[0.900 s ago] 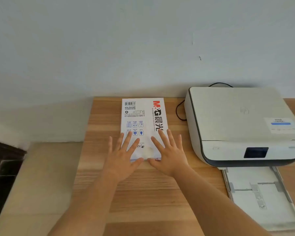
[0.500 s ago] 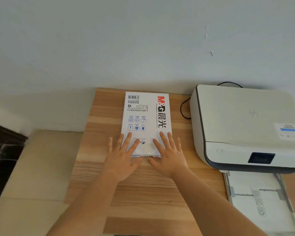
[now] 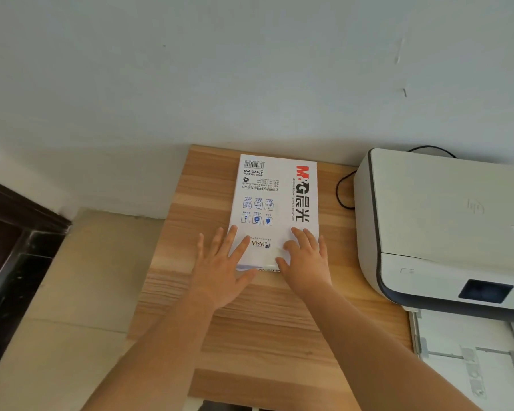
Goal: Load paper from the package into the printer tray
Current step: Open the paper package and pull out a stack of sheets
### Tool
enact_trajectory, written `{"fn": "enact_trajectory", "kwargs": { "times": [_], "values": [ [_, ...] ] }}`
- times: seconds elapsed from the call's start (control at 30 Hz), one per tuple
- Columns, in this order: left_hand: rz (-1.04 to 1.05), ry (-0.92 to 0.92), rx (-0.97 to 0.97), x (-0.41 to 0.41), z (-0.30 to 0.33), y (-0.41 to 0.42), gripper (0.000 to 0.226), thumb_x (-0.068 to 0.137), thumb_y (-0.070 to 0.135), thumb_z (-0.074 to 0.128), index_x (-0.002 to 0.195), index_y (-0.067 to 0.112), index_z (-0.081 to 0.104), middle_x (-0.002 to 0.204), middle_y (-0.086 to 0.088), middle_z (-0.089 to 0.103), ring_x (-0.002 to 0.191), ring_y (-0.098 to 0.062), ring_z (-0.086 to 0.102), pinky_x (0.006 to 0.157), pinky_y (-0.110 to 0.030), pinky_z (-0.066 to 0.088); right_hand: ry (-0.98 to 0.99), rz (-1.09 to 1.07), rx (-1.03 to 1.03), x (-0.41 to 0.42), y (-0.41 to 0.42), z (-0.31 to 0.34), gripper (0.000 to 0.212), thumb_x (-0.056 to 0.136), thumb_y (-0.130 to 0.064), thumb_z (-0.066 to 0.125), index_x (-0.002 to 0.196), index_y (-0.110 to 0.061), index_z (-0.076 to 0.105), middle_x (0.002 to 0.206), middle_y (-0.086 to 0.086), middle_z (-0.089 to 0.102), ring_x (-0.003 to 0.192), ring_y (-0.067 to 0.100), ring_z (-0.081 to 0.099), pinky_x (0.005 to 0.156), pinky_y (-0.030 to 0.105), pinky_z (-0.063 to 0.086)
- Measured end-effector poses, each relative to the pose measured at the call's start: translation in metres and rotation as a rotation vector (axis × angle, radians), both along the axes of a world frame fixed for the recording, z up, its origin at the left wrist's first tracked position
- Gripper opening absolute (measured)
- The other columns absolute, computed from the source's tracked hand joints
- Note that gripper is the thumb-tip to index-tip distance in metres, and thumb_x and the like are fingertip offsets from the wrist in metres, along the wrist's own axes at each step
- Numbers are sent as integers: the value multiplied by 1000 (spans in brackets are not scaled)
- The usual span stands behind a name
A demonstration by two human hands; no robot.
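Lying flat on the wooden tabletop [image 3: 279,336], left of the white printer [image 3: 445,221]: white wrapped paper package [image 3: 275,203]. Left hand [image 3: 220,271] spread flat, right hand [image 3: 304,262] curled on its near end, neither gripping. Probably heavy, stiff, slippery; best opened at the near flap.

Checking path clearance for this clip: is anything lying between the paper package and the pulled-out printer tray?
Nothing visible does. The paper package lies flat under the left hand and right hand; only bare wooden desk separates it from the printer tray, which sticks out below the printer.
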State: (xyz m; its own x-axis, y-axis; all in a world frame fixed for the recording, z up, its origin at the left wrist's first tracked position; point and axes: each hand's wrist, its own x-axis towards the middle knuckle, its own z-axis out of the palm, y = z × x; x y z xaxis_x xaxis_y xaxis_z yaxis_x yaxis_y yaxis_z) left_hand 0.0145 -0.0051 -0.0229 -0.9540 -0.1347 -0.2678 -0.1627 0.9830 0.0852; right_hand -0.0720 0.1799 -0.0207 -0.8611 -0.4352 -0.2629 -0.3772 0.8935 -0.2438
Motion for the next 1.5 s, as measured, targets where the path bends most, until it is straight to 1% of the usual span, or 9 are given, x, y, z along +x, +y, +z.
{"fn": "enact_trajectory", "kwargs": {
  "times": [0.3,0.53,0.7,0.83,0.9,1.07,1.3,1.4,1.5],
  "values": [
    [10,84,18,-3,14,-8,80,82,70,12,145,26,34,148,-2,35,135,-25,31,115,-53,17,-8,-129,-72,0,-13,-8,26,98,-26,46,114,-16,64,156,-2,29,147,17,11,120,47,-2],
    [16,53,58,-6,17,-7,83,78,71,8,143,26,35,142,1,40,128,-21,38,104,-43,30,44,-10,-112,0,-10,-9,23,94,-23,49,101,-13,68,152,-1,35,145,19,19,118,44,5],
    [20,49,108,-7,18,-10,84,76,70,8,142,26,33,141,3,40,128,-19,37,103,-38,32,200,168,-113,18,6,-17,1,83,-12,66,82,-13,66,134,8,56,131,30,46,109,44,27],
    [21,42,116,-10,19,-8,84,74,70,8,142,27,33,141,3,38,130,-18,35,103,-39,31,265,195,-130,29,9,-17,14,75,-7,73,76,-15,62,131,10,57,125,28,46,101,45,40],
    [14,39,112,-11,21,-6,83,75,70,9,142,28,33,142,4,38,132,-18,34,103,-39,29,269,216,-130,35,11,-17,16,73,-6,74,76,-15,61,132,10,56,126,28,45,100,46,43],
    [-15,35,88,-10,20,-4,73,83,69,16,143,30,31,145,5,36,134,-17,31,104,-39,27,287,315,-93,67,29,-36,7,79,-9,66,82,-14,64,140,10,50,134,31,38,110,43,23],
    [-57,34,74,-7,10,0,69,86,67,22,142,27,35,144,3,38,132,-19,33,106,-40,26,282,264,-24,82,37,-43,5,84,-25,63,83,-20,64,151,6,38,142,29,24,114,49,14],
    [-71,38,52,-5,9,2,79,79,68,11,141,27,37,143,3,39,131,-19,34,106,-39,24,276,147,-105,79,44,-34,19,85,-37,60,96,-22,65,150,4,42,141,25,27,115,46,16],
    [-78,62,64,-3,6,3,76,80,67,15,138,26,42,141,2,42,130,-21,37,106,-41,27,223,-122,-203,68,54,-25,33,87,-40,63,113,-20,59,151,5,38,142,26,29,114,47,18]
  ]
}}
